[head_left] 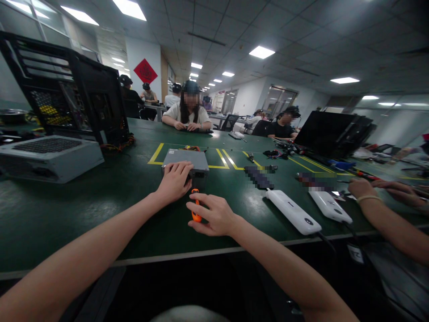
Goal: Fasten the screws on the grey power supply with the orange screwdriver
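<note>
A grey power supply unit [187, 157] lies on the green table in front of me, with a bundle of coloured wires behind it. My left hand [176, 179] grips its left front part, fingers laid over the top. Just before the unit's front face, my right hand [212, 214] holds an orange-handled screwdriver [196, 216] between thumb and fingers. The handle points toward me; its tip is hidden near the front face, so I cannot tell whether it touches a screw.
At left stand a second power supply [56, 156] and an open black computer case [73, 94]. White power banks [293, 212] lie at right beside a co-worker's hands [363, 190]. A dark monitor-like panel [325, 134] stands behind. A person [187, 112] sits opposite.
</note>
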Demonstrator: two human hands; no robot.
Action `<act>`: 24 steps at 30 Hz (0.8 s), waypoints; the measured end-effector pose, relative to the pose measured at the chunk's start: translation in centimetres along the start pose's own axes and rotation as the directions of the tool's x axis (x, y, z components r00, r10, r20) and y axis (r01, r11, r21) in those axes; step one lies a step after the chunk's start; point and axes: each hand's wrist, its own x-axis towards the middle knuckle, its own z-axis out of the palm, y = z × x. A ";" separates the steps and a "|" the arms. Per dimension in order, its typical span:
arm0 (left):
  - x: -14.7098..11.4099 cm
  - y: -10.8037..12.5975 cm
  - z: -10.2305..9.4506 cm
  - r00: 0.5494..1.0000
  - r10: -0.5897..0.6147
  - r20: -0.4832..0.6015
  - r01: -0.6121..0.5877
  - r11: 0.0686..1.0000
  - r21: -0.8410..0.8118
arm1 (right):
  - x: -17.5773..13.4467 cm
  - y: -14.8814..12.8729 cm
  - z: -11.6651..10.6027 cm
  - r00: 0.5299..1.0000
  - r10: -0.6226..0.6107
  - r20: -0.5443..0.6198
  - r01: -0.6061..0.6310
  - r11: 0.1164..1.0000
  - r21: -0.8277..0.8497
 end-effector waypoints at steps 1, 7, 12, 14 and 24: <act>0.0 0.0 0.0 1.000 0.001 -0.001 -0.001 1.000 -0.001 | 0.0 0.0 0.0 1.000 0.006 -0.001 -0.006 1.000 0.007; 0.0 0.0 -0.1 1.000 -0.006 0.002 0.006 1.000 0.006 | 0.0 0.1 0.3 0.997 0.073 -0.033 -0.070 0.993 0.090; 0.0 0.0 -0.2 1.000 0.003 0.002 -0.003 1.000 -0.006 | 0.0 0.2 -0.1 0.997 0.068 0.025 -0.071 0.984 0.166; 0.1 0.0 -0.2 1.000 0.001 0.003 -0.001 1.000 -0.014 | 0.1 0.2 -0.2 0.997 0.039 0.062 -0.047 0.990 0.134; 0.1 0.1 -0.2 1.000 0.000 0.005 0.000 1.000 0.011 | -0.1 0.1 0.4 0.997 0.080 0.016 -0.081 0.986 0.149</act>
